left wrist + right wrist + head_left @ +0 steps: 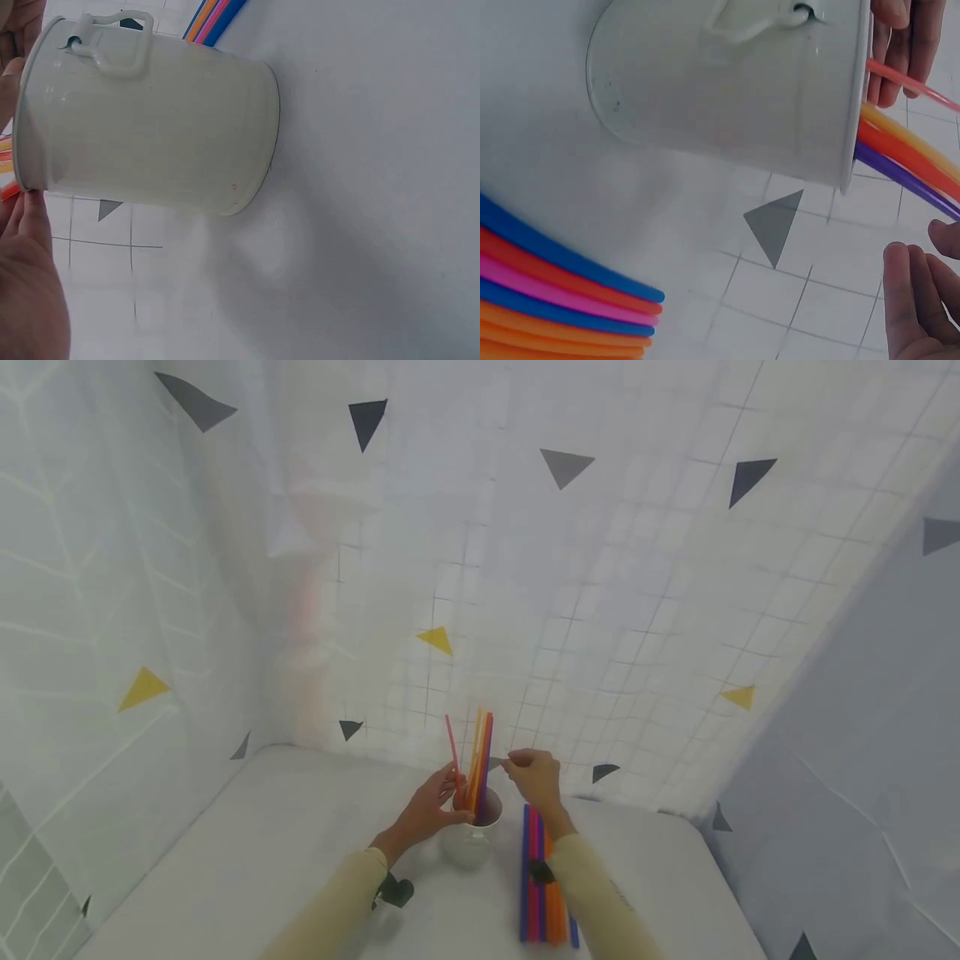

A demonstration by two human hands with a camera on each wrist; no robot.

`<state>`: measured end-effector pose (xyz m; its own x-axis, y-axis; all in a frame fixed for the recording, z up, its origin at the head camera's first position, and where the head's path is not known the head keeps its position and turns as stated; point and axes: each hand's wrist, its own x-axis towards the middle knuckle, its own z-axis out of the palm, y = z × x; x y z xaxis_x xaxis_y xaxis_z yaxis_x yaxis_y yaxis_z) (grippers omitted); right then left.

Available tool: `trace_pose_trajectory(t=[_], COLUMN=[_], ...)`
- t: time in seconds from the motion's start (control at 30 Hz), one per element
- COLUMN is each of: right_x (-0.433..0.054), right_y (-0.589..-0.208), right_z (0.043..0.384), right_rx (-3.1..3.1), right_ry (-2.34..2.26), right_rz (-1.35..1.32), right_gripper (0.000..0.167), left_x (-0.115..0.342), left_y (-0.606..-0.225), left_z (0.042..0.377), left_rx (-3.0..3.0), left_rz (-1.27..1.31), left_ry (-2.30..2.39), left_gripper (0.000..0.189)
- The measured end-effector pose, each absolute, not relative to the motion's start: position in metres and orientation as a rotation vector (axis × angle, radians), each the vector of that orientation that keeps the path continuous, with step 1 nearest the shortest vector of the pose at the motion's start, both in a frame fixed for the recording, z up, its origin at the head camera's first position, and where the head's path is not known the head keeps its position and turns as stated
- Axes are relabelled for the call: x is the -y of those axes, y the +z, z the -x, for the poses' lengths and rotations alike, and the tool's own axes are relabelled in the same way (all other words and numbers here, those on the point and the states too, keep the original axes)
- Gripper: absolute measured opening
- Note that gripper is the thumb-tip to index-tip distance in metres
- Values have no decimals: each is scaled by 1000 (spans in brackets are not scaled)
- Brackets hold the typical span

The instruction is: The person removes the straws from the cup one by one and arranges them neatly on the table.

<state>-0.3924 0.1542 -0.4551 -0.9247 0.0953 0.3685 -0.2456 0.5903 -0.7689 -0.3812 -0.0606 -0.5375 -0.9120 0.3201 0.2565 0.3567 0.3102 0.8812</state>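
A white bucket [468, 846] with a loop handle [124, 60] on its side stands upright on the table. Out of its mouth rise several long plastic straws: a pinkish-red straw [911, 81] leaning left, and a yellow, orange and purple group [481, 768]. At the left side of the bucket is my left hand [431, 806]. Its thumb lies at the near rim, and the fingertips reach beside the red straw. My right hand [536, 777] is raised to the right of the purple straw, thumb and index finger close together. Between them, the right wrist view shows nothing held.
To the right of the bucket, partly under my right forearm, lies a row of blue, red, pink and orange straws [534, 893]. A white cloth with grey, black and yellow triangles [637, 610] rises behind the table [225, 860] and along both sides.
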Motion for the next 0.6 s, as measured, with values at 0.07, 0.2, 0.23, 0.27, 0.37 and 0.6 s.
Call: trace_pose_trajectory(t=[0.07, 0.2, 0.23, 0.27, 0.37, 0.6], right_x=[-150, -143, -142, -141, -138, -130], right_y=[-456, -458, -459, -460, -462, -467], right_z=[392, 391, 390, 390, 388, 390], right_rx=[2460, 2480, 2485, 2488, 2496, 2522], right_ry=[1273, 1294, 1300, 1303, 1307, 1312], right_rz=[-133, -165, -173, -178, -182, -152], right_gripper=[21, 22, 22, 22, 21, 20], left_x=[60, 59, 59, 59, 59, 60], left_y=[-538, -537, -537, -537, -535, -535], left_z=[381, 380, 379, 379, 378, 378], left_rx=[2524, 2518, 2513, 2514, 2513, 2521], left_rz=[637, 635, 640, 640, 641, 635], left_ry=[-1706, -1720, -1724, -1722, -1723, -1711], left_gripper=[96, 95, 95, 95, 95, 98])
